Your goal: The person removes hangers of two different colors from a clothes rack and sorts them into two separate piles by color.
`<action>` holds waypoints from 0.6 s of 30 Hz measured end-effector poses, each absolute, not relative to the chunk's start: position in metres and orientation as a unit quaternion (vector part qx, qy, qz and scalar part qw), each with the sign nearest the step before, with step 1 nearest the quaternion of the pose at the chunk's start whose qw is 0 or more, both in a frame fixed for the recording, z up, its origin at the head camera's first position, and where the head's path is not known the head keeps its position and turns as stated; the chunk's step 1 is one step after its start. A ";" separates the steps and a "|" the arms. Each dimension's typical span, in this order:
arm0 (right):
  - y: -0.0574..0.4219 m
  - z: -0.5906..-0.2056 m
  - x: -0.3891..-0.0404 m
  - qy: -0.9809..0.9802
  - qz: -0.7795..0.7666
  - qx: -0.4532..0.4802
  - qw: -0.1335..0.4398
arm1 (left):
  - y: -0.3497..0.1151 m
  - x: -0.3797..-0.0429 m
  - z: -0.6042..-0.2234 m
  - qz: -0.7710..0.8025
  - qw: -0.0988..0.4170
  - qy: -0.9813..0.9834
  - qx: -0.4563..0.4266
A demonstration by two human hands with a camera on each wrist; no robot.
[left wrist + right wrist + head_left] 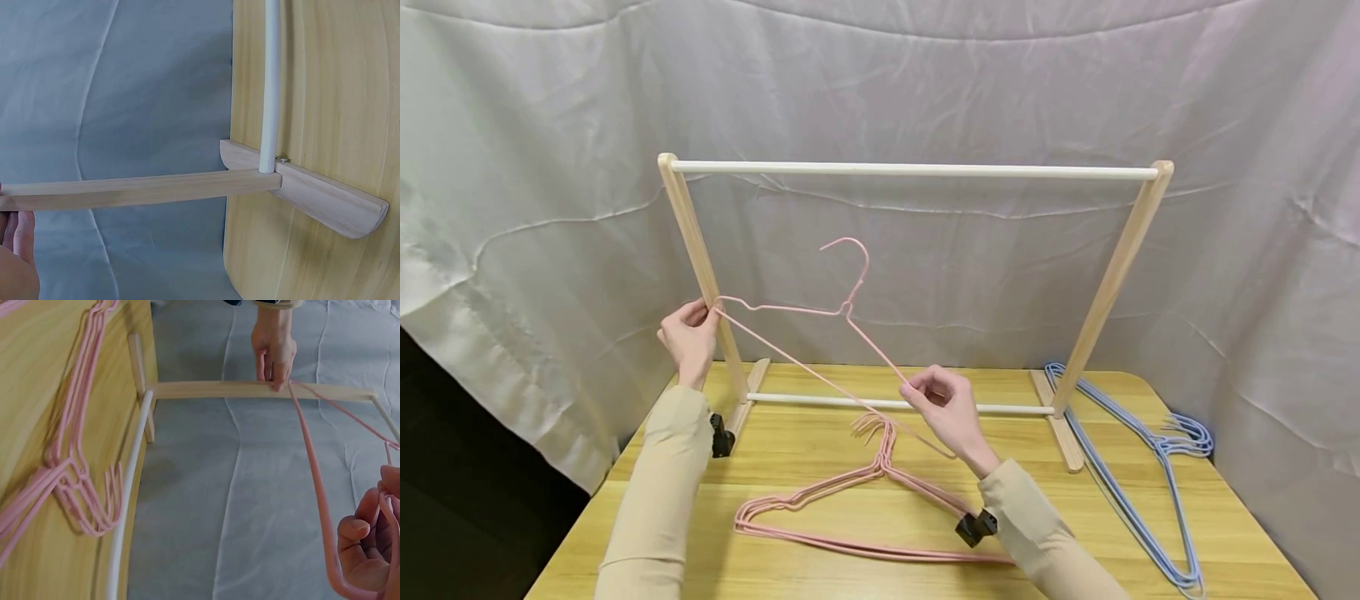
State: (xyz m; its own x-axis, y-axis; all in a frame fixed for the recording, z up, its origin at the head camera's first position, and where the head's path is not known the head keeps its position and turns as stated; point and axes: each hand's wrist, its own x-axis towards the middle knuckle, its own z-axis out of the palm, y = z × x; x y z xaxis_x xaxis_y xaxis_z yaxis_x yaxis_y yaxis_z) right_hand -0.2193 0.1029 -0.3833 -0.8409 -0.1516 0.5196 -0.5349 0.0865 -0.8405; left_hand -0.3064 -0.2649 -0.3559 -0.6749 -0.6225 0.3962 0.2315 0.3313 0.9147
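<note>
A pink wire hanger [793, 310] is held up in front of the rack, tilted down to the right, its hook upward and touching nothing. My left hand [688, 337] pinches its left corner beside the rack's left wooden post [692, 229]. Thumb and fingers of my right hand [947, 408] pinch the sloping right arm; the right wrist view shows the fingers [359, 528] curled at the pink wire. Only part of the left hand [15, 269] appears in the left wrist view, below the post. Several more pink hangers [835, 546] lie stacked on the table below.
The rack has a white top rail [910, 170], a white lower bar [820, 401] and a right post [1112, 283]. Several blue hangers [1172, 492] lie at the table's right, by the rack's right foot [1063, 433]. A grey curtain [925, 92] hangs behind the wooden table [715, 492].
</note>
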 end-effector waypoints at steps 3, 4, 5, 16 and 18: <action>0.109 -0.389 -0.218 -0.720 0.631 0.242 0.154 | -0.265 -0.307 -0.355 -0.564 0.377 -0.722 0.134; 0.111 -0.391 -0.217 -0.720 0.630 0.245 0.156 | -0.265 -0.306 -0.355 -0.566 0.375 -0.721 0.134; 0.114 -0.393 -0.217 -0.720 0.628 0.247 0.159 | -0.265 -0.306 -0.355 -0.568 0.374 -0.721 0.133; 0.144 -0.411 -0.211 -0.727 0.599 0.290 0.167 | -0.266 -0.307 -0.356 -0.568 0.371 -0.723 0.133; 0.148 -0.413 -0.209 -0.726 0.595 0.300 0.170 | -0.266 -0.307 -0.356 -0.569 0.371 -0.722 0.134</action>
